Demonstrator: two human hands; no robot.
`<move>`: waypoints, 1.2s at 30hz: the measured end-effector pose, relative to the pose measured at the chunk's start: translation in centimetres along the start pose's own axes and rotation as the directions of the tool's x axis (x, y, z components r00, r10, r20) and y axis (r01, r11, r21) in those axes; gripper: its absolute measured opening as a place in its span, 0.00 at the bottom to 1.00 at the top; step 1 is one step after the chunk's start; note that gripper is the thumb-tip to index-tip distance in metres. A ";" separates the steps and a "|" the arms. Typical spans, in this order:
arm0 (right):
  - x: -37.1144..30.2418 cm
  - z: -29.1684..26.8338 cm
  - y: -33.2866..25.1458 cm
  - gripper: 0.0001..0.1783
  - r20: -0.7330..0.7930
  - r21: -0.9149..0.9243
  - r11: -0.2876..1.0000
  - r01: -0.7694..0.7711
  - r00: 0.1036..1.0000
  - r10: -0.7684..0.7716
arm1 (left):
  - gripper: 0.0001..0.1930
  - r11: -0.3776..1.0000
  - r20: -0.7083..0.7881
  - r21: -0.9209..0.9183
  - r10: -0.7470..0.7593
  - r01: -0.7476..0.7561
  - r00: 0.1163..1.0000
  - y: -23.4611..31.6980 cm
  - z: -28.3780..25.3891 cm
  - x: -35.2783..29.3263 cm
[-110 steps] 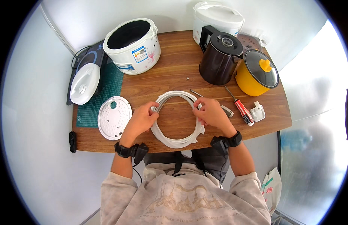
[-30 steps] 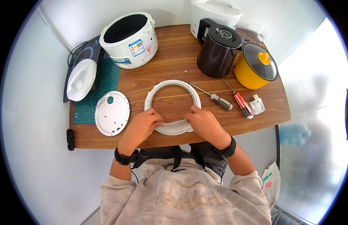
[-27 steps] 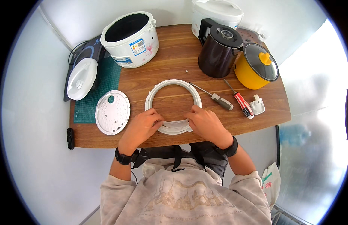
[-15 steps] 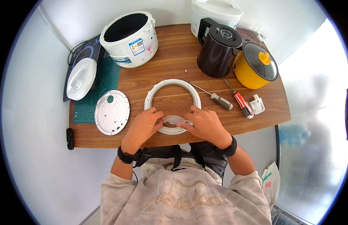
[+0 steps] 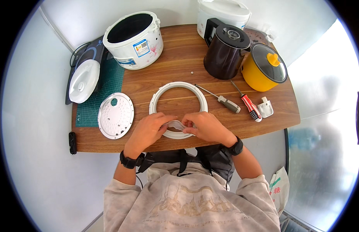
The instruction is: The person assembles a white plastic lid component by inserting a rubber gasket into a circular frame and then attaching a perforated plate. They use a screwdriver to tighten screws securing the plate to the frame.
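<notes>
A white plastic ring (image 5: pixel 178 84) lies flat near the table's front edge. Over its near part, my left hand (image 5: pixel 145 129) and my right hand (image 5: pixel 206 126) pinch a soft, translucent gasket (image 5: pixel 175 124) between thumbs and fingers. It bends in a small loop between them; much of it is hidden by my fingers. To the left lies a round perforated metal plate (image 5: pixel 119 114) with one larger hole and dark specks. On the right are a grey-handled screwdriver (image 5: pixel 229 104), a red-handled screwdriver (image 5: pixel 251 109) and a small white plastic part (image 5: pixel 266 108).
A lidless white rice cooker body (image 5: pixel 135 48) stands at the back left, beside a white lid (image 5: pixel 84 81) and a green cutting mat (image 5: pixel 86 116). A dark kettle (image 5: pixel 226 56), a yellow pot (image 5: pixel 258 75) and another white cooker (image 5: pixel 226 13) crowd the back right.
My hands have drawn closer together over the near part of the ring, the right one shifting left. The gasket between them is bent into a tighter loop.
</notes>
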State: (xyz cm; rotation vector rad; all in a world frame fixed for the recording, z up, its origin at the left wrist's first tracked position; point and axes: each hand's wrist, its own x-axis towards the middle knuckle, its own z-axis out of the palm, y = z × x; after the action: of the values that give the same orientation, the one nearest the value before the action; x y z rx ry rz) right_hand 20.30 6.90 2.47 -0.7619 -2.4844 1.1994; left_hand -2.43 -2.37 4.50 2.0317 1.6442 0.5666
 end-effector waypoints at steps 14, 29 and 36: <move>0.4 -1.3 0.5 0.12 0.150 0.250 0.962 -0.106 0.986 0.070 | 0.11 0.999 0.051 0.034 0.004 -0.006 0.999 -0.8 0.1 -0.1; 0.9 1.4 0.7 0.05 -0.123 -0.194 0.974 0.115 0.982 -0.141 | 0.13 0.994 0.015 0.092 -0.053 0.051 0.998 -0.7 1.1 -0.2; 0.7 1.3 0.5 0.07 -0.134 -0.288 0.949 0.125 0.976 -0.169 | 0.12 0.981 -0.003 0.190 -0.030 0.030 1.000 0.5 1.0 -0.2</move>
State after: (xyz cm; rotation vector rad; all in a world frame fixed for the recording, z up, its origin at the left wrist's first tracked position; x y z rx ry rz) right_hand 19.27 6.74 1.23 -0.6922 -2.5538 0.7177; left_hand -1.53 -2.73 3.99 2.1357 1.7859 0.4130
